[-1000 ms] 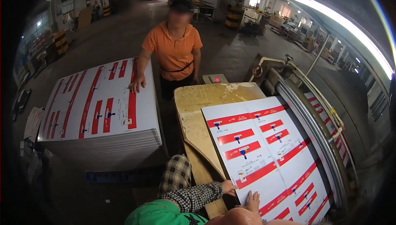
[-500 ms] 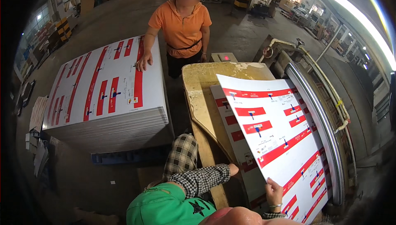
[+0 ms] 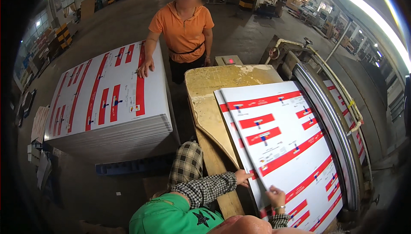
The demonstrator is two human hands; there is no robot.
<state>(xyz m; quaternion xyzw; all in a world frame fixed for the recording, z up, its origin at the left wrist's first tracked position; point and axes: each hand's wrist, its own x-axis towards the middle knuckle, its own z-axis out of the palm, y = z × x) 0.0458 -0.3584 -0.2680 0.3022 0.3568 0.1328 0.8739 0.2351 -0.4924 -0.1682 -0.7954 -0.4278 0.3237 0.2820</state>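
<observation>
A large white printed sheet (image 3: 295, 161) with red bands and small blue marks slopes toward a shiny metal roller (image 3: 329, 127) at the right. A second printed sheet (image 3: 255, 189) shows as a strip under its left edge. My right hand (image 3: 277, 197) grips the upper sheet's near left edge, its fingers slightly blurred. To the left, my left hand (image 3: 243, 177), in a checked sleeve, has its fingers closed at the lower sheet's edge. The fingertips are partly hidden. Both sheets lie over a worn yellowish board (image 3: 205, 79).
A tall stack of similar sheets (image 3: 145, 129) stands on a blue pallet (image 3: 132, 165) at the left. A co-worker in an orange top (image 3: 182, 28) rests one hand on it. Pipes (image 3: 342, 88) run beside the roller, and another printed sheet (image 3: 342, 101) shows beyond it.
The upper sheet's raised left edge has come down nearer the lower sheet. My right hand moved slightly left, and my left hand reached the sheet's edge. A printed sheet now shows beyond the roller.
</observation>
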